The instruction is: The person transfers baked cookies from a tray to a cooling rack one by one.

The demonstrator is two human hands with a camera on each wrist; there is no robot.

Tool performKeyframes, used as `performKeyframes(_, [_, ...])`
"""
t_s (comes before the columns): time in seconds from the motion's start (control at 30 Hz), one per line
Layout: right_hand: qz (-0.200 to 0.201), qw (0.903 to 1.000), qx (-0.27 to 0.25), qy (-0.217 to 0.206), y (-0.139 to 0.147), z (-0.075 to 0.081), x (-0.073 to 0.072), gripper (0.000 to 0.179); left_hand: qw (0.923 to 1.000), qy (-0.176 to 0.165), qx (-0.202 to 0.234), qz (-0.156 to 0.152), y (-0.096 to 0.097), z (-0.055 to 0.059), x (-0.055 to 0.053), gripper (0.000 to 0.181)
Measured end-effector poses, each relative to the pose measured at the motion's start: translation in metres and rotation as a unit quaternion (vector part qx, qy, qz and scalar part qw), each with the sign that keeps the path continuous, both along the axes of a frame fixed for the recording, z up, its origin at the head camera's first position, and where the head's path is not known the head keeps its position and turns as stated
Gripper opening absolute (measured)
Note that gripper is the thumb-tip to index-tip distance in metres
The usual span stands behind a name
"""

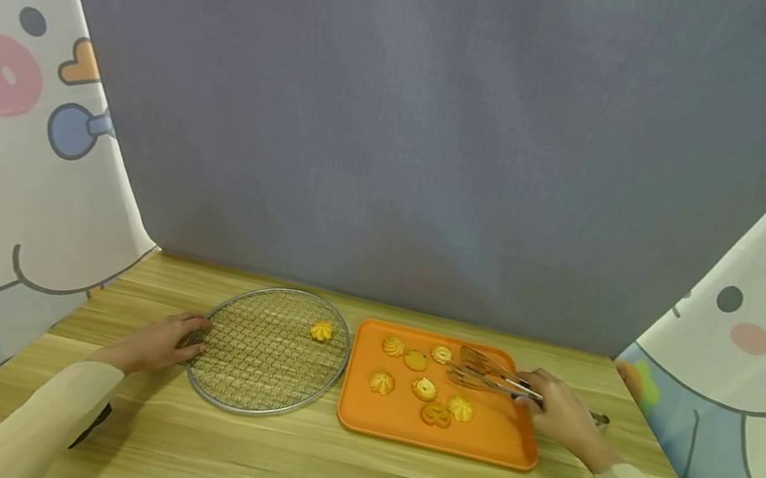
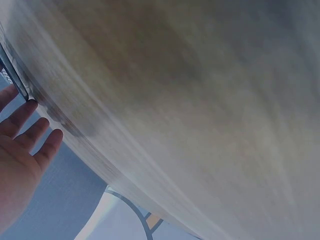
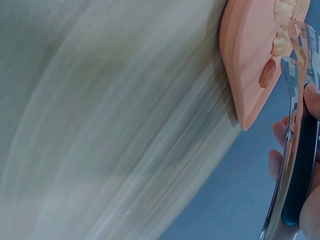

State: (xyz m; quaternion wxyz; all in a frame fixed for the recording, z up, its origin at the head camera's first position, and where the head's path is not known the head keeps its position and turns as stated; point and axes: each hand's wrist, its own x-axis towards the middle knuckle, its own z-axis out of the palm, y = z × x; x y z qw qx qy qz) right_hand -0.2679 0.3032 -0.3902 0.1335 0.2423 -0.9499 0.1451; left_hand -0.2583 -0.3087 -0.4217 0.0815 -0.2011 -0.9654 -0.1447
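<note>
My left hand (image 1: 166, 340) rests at the left rim of a round wire cooling rack (image 1: 257, 353), its fingers fairly straight and touching the edge. In the left wrist view the fingers (image 2: 47, 149) are spread beside the rim. One yellow flower-shaped cookie (image 1: 321, 331) lies on the rack. My right hand (image 1: 558, 410) grips metal serving tongs (image 1: 492, 378) with dark handle grips, held over the right part of an orange tray (image 1: 495, 435). The tongs' ends are apart, with no cookie visible between them. Several cookies, including a piped one (image 1: 382, 383) and a pretzel-shaped one (image 1: 435, 414), lie on the tray.
Rack and tray sit side by side on a wood-grain table (image 1: 284, 468), close together. A grey cloth (image 1: 402, 124) hangs behind the table's back edge. Printed cartoon curtains (image 1: 758, 403) flank both sides.
</note>
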Motion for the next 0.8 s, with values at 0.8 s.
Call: performKeyframes(0.8, [-0.001, 0.9993, 0.018, 0.032, 0.003, -0.0096, -0.0028, 0.033, 1.0, 0.001, 0.0, -0.004, -0.0011, -0.0012, -0.0017, 0.042])
